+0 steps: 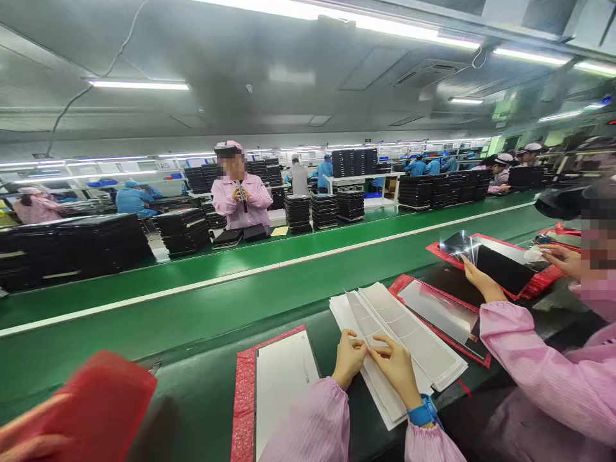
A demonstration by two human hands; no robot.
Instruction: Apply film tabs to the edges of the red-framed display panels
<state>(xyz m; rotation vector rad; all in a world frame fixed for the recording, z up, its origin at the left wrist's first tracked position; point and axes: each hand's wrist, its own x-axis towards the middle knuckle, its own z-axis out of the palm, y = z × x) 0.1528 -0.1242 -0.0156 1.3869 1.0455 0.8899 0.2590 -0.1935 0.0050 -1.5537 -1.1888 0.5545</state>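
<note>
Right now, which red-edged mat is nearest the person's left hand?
The bottom-centre red-edged mat, holding a white sheet, just left of the left hand. The other two lie farther right, holding a silver panel and a black panel.

A stack of long white sheets lies at a slant on the dark desk, its layers slightly fanned, so their edges do not line up. The upper sheets are divided into rows of pale grey rectangular panels with white margins. Near the stack's lower end, the left hand and right hand meet over it, their fingers closed on the upper sheets, with the far end lying free.
</note>
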